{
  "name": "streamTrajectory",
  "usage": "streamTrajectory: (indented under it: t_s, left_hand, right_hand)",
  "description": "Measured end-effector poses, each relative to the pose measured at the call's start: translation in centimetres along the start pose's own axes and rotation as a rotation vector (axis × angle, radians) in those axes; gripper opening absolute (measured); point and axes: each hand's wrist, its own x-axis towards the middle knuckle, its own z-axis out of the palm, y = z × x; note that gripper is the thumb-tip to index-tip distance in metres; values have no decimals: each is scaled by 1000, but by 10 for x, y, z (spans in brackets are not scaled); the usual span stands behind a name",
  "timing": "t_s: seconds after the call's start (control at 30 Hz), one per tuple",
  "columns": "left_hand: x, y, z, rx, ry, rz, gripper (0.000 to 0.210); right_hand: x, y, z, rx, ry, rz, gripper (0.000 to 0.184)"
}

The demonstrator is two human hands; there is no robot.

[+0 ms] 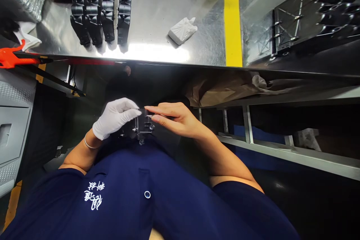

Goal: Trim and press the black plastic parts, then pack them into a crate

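Observation:
My left hand (116,117), in a white glove, is closed on the edge of a black molded plastic part (143,125) held in front of my shirt. Shiny round bosses and ribs show on the part's lower side. My right hand (177,119) is bare, its thumb and fingers pinched around a thin pointed tool (150,116). The tool's light tip lies against or very close to the part's right edge; contact cannot be made out. Most of the tool is hidden by the fingers.
Several black molded parts (101,11) stand in rows on the metal table (157,3). A crumpled white packet (182,30) lies near a yellow tape strip (233,22). More black parts (337,5) are at the right. An orange-handled tool (14,58) juts over the left edge.

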Motion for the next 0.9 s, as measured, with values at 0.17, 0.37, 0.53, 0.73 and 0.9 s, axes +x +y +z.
streamTrajectory:
  t_s: [0.17, 0.37, 0.53, 0.73, 0.9]
  left_hand:
    - [-1, -1, 1, -8, -11, 4, 30]
    - [-2, -2, 2, -13, -19, -15, 32]
    - [-3, -2, 2, -6, -35, -12, 33]
    - [-4, -4, 2, 37, 4, 43, 33]
    - [-6, -8, 5, 96, 151, 95, 31]
  right_hand:
    - [0, 1, 1, 8, 20, 31, 28]
    - [0, 3, 1, 62, 30, 88, 25]
    - [2, 1, 3, 166, 29, 180, 22]
    - [2, 1, 9, 177, 242, 338, 30]
    - [3, 2, 13, -32, 303, 248, 36]
